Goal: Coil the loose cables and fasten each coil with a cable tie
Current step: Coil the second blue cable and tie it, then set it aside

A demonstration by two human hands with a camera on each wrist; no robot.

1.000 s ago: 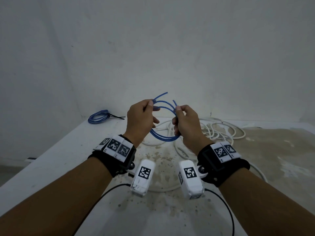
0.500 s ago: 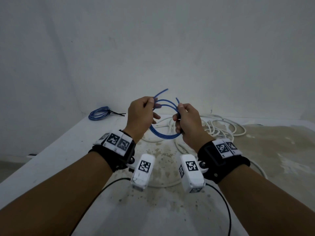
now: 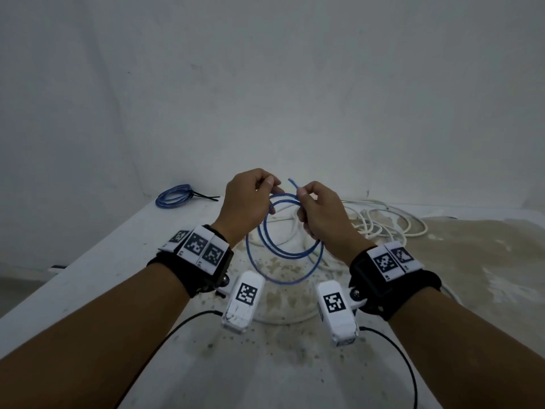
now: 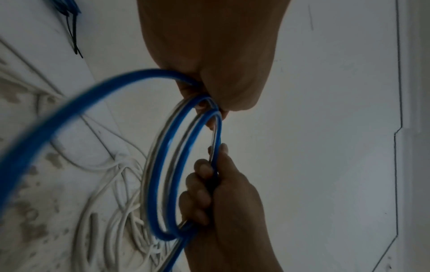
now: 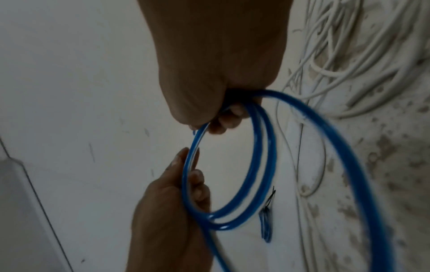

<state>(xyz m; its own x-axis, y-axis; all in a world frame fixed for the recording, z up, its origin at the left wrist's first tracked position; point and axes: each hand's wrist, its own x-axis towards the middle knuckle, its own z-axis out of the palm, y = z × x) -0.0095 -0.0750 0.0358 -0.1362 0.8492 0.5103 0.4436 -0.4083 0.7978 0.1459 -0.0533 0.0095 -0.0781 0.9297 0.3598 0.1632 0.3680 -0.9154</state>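
In both wrist views the blue cable (image 4: 160,165) is smeared by motion, and its near loop runs past the frame edge.

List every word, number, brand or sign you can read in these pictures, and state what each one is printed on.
None can be read.
Wrist bands and wrist cameras: black-and-white square code markers only, no letters.
Tiny marks beside the band markers: too small to read.
Blue cable: no print visible.

We saw a blue cable (image 3: 283,255), a second blue coil (image 3: 174,197) with a black tie (image 3: 206,197), and white cables (image 3: 383,222). The table (image 3: 88,278) was white with brown stains. The wrist bands (image 3: 392,287) were black, carrying black-and-white square-pattern markers (image 3: 203,248).
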